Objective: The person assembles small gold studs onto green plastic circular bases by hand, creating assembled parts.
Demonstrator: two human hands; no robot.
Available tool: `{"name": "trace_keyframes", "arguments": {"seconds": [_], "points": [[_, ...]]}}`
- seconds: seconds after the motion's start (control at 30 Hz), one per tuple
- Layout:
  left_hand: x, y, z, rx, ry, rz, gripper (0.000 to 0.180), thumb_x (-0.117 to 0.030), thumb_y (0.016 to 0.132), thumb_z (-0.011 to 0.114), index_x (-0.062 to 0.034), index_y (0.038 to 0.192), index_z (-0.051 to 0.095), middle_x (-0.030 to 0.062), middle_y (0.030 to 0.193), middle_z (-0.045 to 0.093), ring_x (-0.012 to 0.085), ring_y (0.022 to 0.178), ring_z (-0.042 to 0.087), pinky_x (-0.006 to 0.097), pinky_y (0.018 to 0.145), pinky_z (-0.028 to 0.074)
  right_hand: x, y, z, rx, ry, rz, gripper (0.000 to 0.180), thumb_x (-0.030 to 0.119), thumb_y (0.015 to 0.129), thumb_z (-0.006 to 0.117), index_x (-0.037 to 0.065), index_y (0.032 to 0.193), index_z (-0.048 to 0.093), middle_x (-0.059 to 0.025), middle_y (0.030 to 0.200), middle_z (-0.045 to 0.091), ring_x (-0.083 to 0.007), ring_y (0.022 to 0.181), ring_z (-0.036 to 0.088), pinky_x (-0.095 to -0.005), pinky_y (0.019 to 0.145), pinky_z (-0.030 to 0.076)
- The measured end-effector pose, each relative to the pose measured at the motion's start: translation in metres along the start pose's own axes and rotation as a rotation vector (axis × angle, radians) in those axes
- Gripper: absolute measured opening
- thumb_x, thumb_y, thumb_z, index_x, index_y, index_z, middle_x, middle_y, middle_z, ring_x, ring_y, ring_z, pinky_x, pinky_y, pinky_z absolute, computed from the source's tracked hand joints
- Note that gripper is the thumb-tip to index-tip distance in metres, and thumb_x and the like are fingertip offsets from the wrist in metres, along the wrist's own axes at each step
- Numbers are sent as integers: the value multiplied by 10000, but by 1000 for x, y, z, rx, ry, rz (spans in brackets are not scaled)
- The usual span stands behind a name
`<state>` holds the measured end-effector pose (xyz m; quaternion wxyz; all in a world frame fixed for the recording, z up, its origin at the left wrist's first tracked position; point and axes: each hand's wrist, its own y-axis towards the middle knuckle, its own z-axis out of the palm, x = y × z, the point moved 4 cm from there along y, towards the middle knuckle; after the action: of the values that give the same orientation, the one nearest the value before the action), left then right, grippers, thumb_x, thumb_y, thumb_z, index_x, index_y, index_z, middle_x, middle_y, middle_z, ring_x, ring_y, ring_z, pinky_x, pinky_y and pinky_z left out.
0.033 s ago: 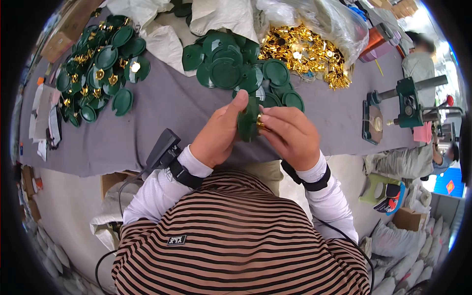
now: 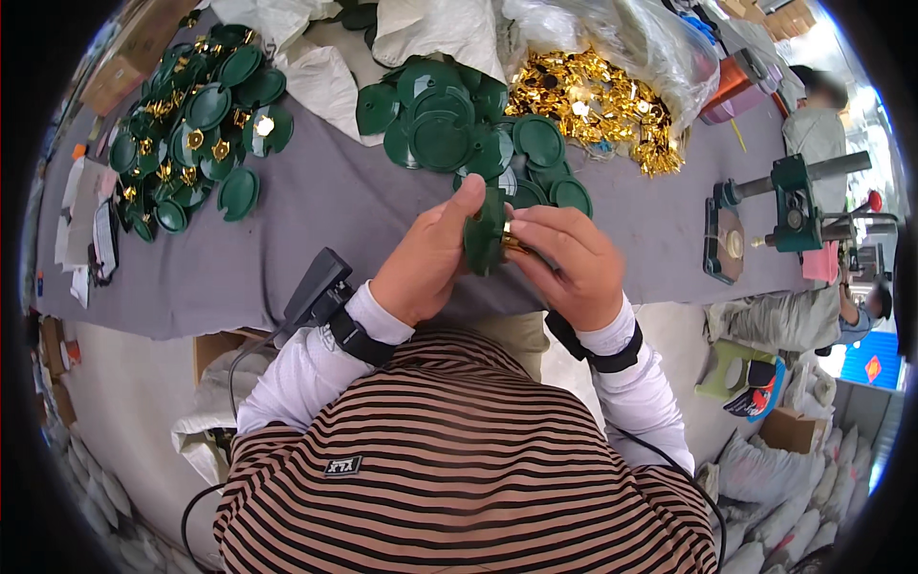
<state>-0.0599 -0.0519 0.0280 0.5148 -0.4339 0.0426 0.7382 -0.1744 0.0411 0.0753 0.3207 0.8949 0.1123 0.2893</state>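
Observation:
In front of my body, my left hand (image 2: 426, 256) grips a dark green plastic disc (image 2: 484, 234), which is held on edge with the thumb up. On the disc's right face, my right hand (image 2: 579, 268) pinches a small shiny gold metal clip (image 2: 512, 237) between thumb and fingers. Whether the clip is fastened to the disc I cannot tell. Just beyond my hands lies a pile of plain green discs (image 2: 442, 142). To its right is a heap of gold clips (image 2: 593, 100) on clear plastic.
At the left, several green discs with gold clips (image 2: 206, 110) are piled on the grey cloth (image 2: 316, 191). A green hand press (image 2: 794, 206) stands at the right edge. White sacks (image 2: 435, 38) lie behind the discs. Another person (image 2: 818, 115) is at the far right.

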Motion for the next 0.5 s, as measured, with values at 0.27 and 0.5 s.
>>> {"name": "trace_keyframes", "arguments": {"seconds": [0.27,0.5], "points": [[-2,2,-15,28,561,365,498,-441,989,470,23,1119,593,36,955,627,98,908,565,246,844,439,0,-11,10,-21,223,337,312,26,706,783,8,996,671,-121,947,679,-223,805,673,-294,696,551],[2,-7,-30,-94,848,580,457,-384,966,547,38,1137,593,48,949,634,98,892,555,244,792,457,-13,-28,40,-51,737,847,260,22,774,745,-20,1020,675,-90,958,696,-139,809,665,-243,710,540]]}}
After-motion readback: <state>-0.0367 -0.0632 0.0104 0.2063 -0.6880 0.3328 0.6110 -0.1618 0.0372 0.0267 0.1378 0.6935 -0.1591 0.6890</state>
